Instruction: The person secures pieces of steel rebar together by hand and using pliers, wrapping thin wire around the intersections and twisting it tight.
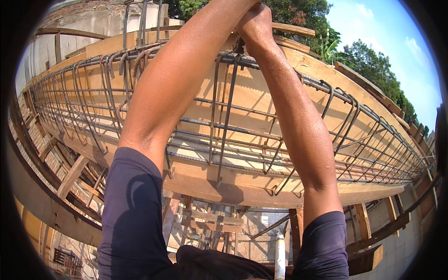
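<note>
My left forearm [179, 70] reaches up and across to the top edge, where the hand itself is cut off. Just below that wrist, my right hand [257, 29] is bent over the top bars of a long steel rebar cage [226, 114]. Its fingers look curled in, but they are mostly hidden, and what they grip cannot be made out. A short dark piece of metal or wire [239, 45] shows beneath the right hand, at the cage's upper bars. Hooked stirrups hang along the cage, which sits in a wooden formwork trough.
Formwork boards [233, 184] run along the cage's near side. Timber props [73, 176] and planks stand below, with ground far down between them. A cigarette [280, 256] juts up at the lower edge. Behind are a weathered wall [88, 23] and trees [373, 65].
</note>
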{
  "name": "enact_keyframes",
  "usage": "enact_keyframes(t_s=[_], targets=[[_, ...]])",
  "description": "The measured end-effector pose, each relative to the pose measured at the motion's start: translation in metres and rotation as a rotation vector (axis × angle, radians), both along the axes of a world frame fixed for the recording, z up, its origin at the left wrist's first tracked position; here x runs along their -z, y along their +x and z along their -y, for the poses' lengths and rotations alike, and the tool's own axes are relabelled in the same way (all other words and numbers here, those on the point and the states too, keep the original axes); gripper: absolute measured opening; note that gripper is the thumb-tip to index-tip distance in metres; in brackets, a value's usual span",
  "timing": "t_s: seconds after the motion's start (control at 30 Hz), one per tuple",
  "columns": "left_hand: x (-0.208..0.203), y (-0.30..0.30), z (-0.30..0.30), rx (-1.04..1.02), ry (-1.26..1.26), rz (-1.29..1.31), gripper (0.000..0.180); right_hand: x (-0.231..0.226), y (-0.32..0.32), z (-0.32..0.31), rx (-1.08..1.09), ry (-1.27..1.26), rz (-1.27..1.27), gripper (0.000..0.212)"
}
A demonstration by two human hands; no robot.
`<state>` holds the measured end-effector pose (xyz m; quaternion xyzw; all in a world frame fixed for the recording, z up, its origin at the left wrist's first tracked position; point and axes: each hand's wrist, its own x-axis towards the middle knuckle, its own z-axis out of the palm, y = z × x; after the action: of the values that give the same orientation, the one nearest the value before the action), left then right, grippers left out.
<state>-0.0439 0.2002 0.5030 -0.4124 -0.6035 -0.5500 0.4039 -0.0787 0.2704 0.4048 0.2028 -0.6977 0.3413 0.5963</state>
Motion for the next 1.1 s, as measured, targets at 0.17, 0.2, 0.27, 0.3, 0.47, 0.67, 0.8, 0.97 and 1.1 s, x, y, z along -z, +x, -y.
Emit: enact_keyframes(t_s=[0.17, 0.2, 0.27, 0.3, 0.47, 0.67, 0.8, 0.97, 1.1], targets=[[0.011, -0.008, -0.006, -0.202, 0.222, -0.001, 0.054, 0.041, 0.092, -0.011, 0.063, 0.4, 0.621, 0.081], [0.014, 0.0, -0.006, -0.197, 0.182, 0.025, 0.055, 0.053, 0.107, -0.013, 0.219, 0.532, 0.647, 0.069], [0.017, 0.013, -0.008, -0.179, 0.104, 0.076, 0.056, 0.071, 0.105, -0.023, 0.318, 0.583, 0.569, 0.041], [0.021, 0.017, -0.01, -0.166, 0.14, 0.08, 0.056, 0.071, 0.103, -0.03, 0.344, 0.589, 0.568, 0.035], [0.008, -0.01, -0.003, -0.08, 0.144, 0.025, 0.061, 0.05, 0.12, -0.015, 0.55, 0.87, 0.427, 0.02], [0.002, -0.019, -0.006, -0.046, 0.106, 0.0, 0.058, -0.005, 0.149, -0.018, 0.361, 0.498, 0.114, 0.026], [0.008, -0.019, -0.002, -0.043, 0.096, 0.001, 0.056, -0.018, 0.138, 0.002, 0.142, 0.124, 0.675, 0.081], [0.005, -0.011, 0.001, -0.036, 0.113, -0.018, 0.054, -0.024, 0.064, -0.02, -0.284, 0.235, 0.657, 0.044], [0.009, -0.009, 0.001, -0.046, 0.13, -0.016, 0.053, -0.01, 0.047, -0.013, -0.841, -0.073, 0.66, 0.016]])
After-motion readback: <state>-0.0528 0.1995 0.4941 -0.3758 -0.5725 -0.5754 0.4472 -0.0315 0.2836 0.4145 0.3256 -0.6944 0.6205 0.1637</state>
